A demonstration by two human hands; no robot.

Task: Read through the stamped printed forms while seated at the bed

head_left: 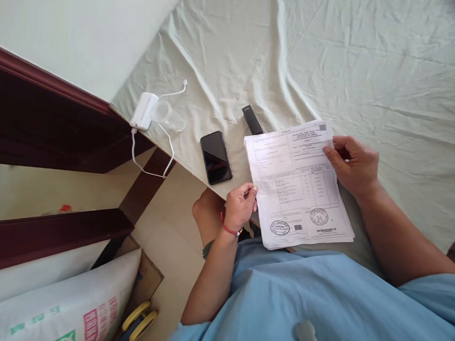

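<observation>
One stack of papers (297, 187) lies to the right of the phone (216, 158), its near end reaching over the edge of the cloth-covered counter (359, 62); the number of sheets cannot be told. Its long axis runs away from the person, the far end leaning slightly left, and two round stamps mark the near end of the top sheet. Two hands grasp it: the left hand (240, 206), just right of the phone, has its fingers pinched on the left edge, and the right hand (359, 166), well right of the phone, grips the right edge, thumb on top. One black stick (252, 119) sits beyond and right of the phone; one white charger (144, 111) and one clear cup (168, 115) are beyond and left of it.
</observation>
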